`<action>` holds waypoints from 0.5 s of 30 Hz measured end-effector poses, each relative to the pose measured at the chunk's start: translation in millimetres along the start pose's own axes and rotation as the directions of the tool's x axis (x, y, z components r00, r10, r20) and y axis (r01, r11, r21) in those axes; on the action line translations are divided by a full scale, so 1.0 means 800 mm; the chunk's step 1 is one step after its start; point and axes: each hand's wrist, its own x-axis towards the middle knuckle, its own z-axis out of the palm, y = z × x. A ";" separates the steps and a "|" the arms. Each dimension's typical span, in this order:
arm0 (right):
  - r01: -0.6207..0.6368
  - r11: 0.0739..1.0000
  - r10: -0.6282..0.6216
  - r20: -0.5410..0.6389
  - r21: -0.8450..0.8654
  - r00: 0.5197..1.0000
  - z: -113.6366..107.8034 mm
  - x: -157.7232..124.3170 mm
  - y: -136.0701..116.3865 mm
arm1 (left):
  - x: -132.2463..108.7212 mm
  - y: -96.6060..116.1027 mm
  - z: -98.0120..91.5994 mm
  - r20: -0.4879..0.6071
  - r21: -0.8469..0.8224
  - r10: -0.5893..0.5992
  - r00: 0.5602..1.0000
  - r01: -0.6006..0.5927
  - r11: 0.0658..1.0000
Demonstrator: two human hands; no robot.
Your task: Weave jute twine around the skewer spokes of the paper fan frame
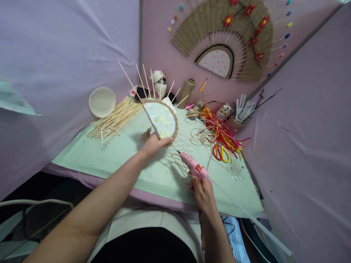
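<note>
Fan frame (160, 118) above the counter (90, 153), gripped at one corner by the left hand (155, 144), apparently to leave its rim (177, 126) exposed, with glue gun (193, 165) clasped in the right hand (203, 188) nearer the counter's front.

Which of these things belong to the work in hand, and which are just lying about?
In use: half-round piece with sticks, in the left grip; pink glue gun, in the right grip; glue stick.

Seemingly just lying about: white plate, scissors, loose sticks, twine roll.
</note>
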 end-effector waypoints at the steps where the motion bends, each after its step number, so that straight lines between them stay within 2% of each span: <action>1: -0.003 1.000 0.003 0.000 -0.003 1.000 0.000 0.000 0.000 | 0.000 0.000 0.000 -0.004 0.001 0.000 1.000 0.000 1.000; 8: -0.009 1.000 0.009 -0.004 -0.007 1.000 0.001 0.000 0.004 | 0.000 -0.002 0.000 -0.005 -0.039 -0.012 1.000 0.012 0.999; 15: -0.006 1.000 0.006 0.001 -0.005 1.000 0.001 -0.001 0.004 | -0.001 -0.002 -0.001 -0.020 0.006 0.002 1.000 -0.001 1.000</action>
